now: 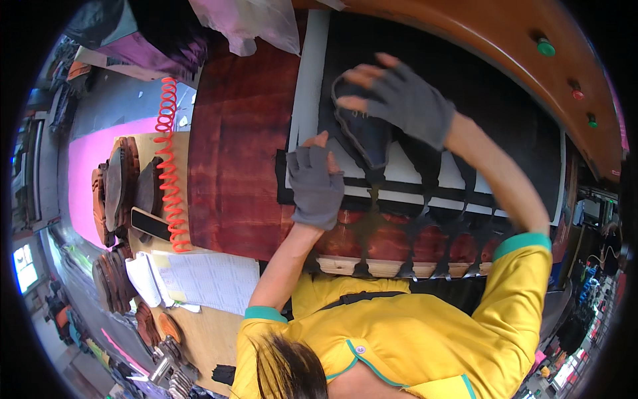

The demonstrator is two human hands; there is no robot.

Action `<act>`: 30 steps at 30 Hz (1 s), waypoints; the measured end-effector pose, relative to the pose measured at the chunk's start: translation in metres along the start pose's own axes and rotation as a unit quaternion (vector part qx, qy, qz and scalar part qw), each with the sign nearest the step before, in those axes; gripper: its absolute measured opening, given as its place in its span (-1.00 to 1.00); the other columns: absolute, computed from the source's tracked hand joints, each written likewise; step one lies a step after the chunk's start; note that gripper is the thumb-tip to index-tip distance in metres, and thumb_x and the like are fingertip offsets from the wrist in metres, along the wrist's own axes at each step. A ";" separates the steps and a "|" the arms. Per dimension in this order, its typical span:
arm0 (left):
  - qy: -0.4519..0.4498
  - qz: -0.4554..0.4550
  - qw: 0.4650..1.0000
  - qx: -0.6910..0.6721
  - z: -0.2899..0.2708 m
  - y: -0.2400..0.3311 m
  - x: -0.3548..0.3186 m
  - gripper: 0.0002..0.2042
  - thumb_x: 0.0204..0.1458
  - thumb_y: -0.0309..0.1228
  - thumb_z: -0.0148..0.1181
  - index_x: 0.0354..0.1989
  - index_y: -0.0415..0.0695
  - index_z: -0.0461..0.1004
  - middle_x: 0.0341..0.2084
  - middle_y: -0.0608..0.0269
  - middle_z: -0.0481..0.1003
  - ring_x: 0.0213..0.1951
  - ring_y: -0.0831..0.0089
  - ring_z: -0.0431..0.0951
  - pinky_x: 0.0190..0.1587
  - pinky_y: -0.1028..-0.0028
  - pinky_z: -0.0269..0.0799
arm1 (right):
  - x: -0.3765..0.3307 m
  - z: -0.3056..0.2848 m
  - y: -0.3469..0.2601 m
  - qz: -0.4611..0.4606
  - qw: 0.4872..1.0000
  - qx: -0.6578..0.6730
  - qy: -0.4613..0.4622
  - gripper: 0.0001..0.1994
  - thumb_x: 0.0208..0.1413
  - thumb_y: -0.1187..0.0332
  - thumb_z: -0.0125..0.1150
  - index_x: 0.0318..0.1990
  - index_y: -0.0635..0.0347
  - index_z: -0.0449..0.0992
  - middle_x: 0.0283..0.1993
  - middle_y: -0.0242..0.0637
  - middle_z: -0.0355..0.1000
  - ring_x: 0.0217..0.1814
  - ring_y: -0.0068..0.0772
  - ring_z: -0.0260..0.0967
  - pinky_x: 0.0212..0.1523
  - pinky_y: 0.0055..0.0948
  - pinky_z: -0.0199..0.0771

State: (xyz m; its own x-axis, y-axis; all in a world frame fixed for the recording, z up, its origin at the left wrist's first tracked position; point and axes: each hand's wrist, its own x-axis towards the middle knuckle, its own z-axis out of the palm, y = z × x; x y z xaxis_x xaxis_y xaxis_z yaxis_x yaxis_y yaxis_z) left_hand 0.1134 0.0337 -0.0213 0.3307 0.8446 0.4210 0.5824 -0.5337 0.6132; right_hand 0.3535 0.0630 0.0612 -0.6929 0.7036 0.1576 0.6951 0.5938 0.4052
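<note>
My right hand (409,100), in a grey fingerless glove and slightly blurred, is on the upper part of a sole-shaped cutting die (372,133), with thumb and fingers at its rim. The die's narrow end points toward me. Beneath it lies a black sheet (498,93) on a white board (309,86). Dark strips of cut sheet (428,173) hang over the board's near edge. My left hand (316,183), gloved alike, rests at the board's left edge with curled fingers; what they hold, if anything, is hidden.
An orange-brown machine beam (478,33) with green and red buttons arches over the far side. Left of the dark red tabletop (239,146) are a coiled red hose (169,166), a phone (151,224), stacks of soles (119,186) and paper sheets (206,279). Plastic bags (249,23) hang at far left.
</note>
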 end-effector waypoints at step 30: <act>0.073 0.011 0.996 -0.042 0.073 0.004 0.121 -0.61 0.02 -0.46 0.11 0.09 -0.17 0.41 -0.06 -0.05 0.34 -0.02 0.00 0.32 0.04 0.13 0.26 | 0.003 0.072 -0.036 0.512 0.810 0.204 0.199 -0.17 0.04 0.10 0.37 0.37 0.27 0.07 0.31 0.04 0.19 0.35 0.02 0.18 0.37 -0.03 0.10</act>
State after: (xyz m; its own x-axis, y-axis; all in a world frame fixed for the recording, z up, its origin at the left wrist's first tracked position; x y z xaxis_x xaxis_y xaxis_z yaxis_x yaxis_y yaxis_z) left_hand 0.2106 0.1365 -0.0168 0.2282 0.8208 0.5236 0.5105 -0.5588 0.6536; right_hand 0.3399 0.0721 -0.0173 0.3378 0.7753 0.5337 0.8936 -0.0860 -0.4406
